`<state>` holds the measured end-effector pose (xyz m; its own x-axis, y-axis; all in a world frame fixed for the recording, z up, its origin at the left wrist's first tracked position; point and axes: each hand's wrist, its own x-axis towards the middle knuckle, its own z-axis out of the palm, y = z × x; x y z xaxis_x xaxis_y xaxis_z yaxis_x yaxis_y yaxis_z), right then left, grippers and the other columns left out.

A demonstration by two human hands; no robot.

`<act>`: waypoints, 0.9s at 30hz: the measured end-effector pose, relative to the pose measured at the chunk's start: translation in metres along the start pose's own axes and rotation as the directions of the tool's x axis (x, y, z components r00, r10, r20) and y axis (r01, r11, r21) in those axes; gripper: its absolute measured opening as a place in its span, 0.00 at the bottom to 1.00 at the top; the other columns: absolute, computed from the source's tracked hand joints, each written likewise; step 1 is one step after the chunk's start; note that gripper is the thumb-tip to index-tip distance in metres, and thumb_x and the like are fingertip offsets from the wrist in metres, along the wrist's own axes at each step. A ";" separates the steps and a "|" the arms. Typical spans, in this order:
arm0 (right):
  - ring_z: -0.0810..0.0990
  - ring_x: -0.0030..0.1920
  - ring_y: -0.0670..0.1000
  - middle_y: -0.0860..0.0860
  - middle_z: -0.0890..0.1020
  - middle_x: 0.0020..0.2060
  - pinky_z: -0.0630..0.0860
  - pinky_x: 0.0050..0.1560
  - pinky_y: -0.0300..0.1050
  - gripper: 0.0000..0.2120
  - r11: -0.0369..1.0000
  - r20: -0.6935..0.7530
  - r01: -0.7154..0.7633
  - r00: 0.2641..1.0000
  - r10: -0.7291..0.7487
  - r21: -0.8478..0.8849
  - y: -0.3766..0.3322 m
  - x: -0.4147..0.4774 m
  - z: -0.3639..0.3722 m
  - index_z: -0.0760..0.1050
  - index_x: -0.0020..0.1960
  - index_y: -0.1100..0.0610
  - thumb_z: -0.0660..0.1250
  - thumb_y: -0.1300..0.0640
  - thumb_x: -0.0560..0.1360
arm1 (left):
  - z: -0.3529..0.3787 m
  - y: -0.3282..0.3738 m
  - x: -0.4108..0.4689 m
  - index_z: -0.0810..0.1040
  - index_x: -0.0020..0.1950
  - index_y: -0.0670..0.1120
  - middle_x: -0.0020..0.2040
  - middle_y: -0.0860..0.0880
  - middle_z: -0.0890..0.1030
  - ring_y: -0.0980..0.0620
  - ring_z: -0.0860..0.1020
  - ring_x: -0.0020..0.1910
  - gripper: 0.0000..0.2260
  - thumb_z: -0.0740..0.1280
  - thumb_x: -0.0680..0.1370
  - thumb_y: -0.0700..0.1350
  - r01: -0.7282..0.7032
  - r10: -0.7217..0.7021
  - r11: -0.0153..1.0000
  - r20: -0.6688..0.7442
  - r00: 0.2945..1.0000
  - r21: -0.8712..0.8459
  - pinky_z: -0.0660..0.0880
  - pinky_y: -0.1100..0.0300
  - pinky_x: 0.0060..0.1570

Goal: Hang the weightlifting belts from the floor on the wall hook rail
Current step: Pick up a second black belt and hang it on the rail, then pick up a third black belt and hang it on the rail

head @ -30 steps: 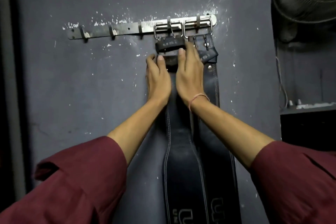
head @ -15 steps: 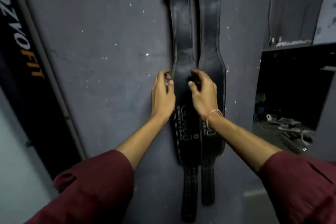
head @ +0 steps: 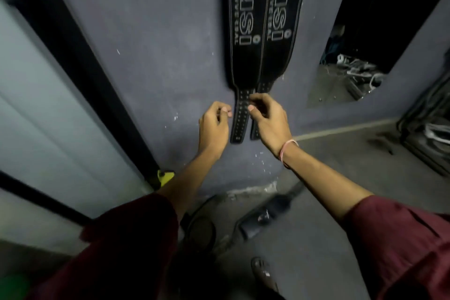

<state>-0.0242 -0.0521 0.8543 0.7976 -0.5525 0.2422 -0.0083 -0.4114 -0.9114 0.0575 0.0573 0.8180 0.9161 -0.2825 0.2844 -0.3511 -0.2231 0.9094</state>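
From the head view, two black weightlifting belts are hanging flat against the grey wall, side by side and running out of the top of the frame. The left belt is overlapping the edge of the right belt, and both are showing pale lettering down their wide parts. Their narrow, hole-punched tails are dangling above the floor.

The person's left hand is hovering just beside the left belt's tail, its grip narrow, with the fingers loosely curled and holding nothing. The right hand, which is wearing a pink wristband, is sitting in front of the right belt's tail with its fingers curled. I cannot tell whether that grip is pinching the strap or only brushing it.

Below the arms, a dark shape is lying on the floor near the foot of the wall, too blurred to name. A shoe is showing beneath it.
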 end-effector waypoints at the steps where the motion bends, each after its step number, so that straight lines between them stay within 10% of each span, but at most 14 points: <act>1: 0.80 0.54 0.50 0.53 0.82 0.54 0.77 0.54 0.33 0.12 0.999 0.014 -0.039 0.999 0.039 -0.003 0.017 -0.012 0.005 0.76 0.62 0.60 0.64 0.62 0.79 | 0.006 -0.017 -0.014 0.78 0.48 0.41 0.44 0.48 0.82 0.49 0.79 0.44 0.09 0.59 0.83 0.41 0.035 -0.035 0.999 0.014 0.999 0.005 0.74 0.58 0.45; 5: 0.81 0.51 0.57 0.55 0.82 0.47 0.81 0.54 0.54 0.10 0.968 0.064 -0.251 0.966 0.250 0.015 0.092 -0.054 0.021 0.77 0.59 0.59 0.63 0.62 0.80 | 0.032 -0.079 -0.066 0.76 0.47 0.44 0.41 0.49 0.81 0.48 0.78 0.41 0.06 0.61 0.82 0.40 0.184 -0.184 0.983 0.056 0.981 0.010 0.74 0.55 0.44; 14: 0.81 0.47 0.59 0.55 0.81 0.42 0.79 0.56 0.61 0.16 0.771 0.073 -0.631 0.776 0.626 0.093 0.239 -0.097 0.009 0.77 0.46 0.54 0.58 0.72 0.76 | 0.122 -0.160 -0.115 0.76 0.46 0.43 0.42 0.44 0.83 0.48 0.78 0.41 0.05 0.63 0.81 0.38 0.417 -0.437 0.899 0.217 0.873 0.133 0.74 0.56 0.46; 19: 0.74 0.39 0.53 0.58 0.75 0.40 0.76 0.38 0.41 0.08 0.598 0.104 -0.772 0.627 0.772 0.215 0.314 -0.079 -0.029 0.72 0.51 0.70 0.55 0.73 0.79 | 0.187 -0.192 -0.113 0.75 0.48 0.41 0.43 0.44 0.79 0.50 0.76 0.43 0.04 0.62 0.81 0.37 0.429 -0.481 0.876 0.368 0.796 0.218 0.72 0.61 0.44; 27: 0.78 0.35 0.52 0.56 0.78 0.38 0.77 0.36 0.39 0.09 0.373 0.184 -0.886 0.429 0.884 0.274 0.496 -0.047 -0.039 0.75 0.49 0.61 0.61 0.73 0.77 | 0.313 -0.308 -0.092 0.75 0.48 0.41 0.43 0.46 0.77 0.50 0.74 0.41 0.06 0.61 0.82 0.39 0.460 -0.580 0.814 0.445 0.683 0.354 0.68 0.72 0.39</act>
<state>-0.0892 -0.2582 0.4042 0.4458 -0.4678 -0.7631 -0.5451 0.5344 -0.6460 0.0206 -0.1401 0.4170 0.7431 -0.4785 -0.4678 0.0673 -0.6421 0.7636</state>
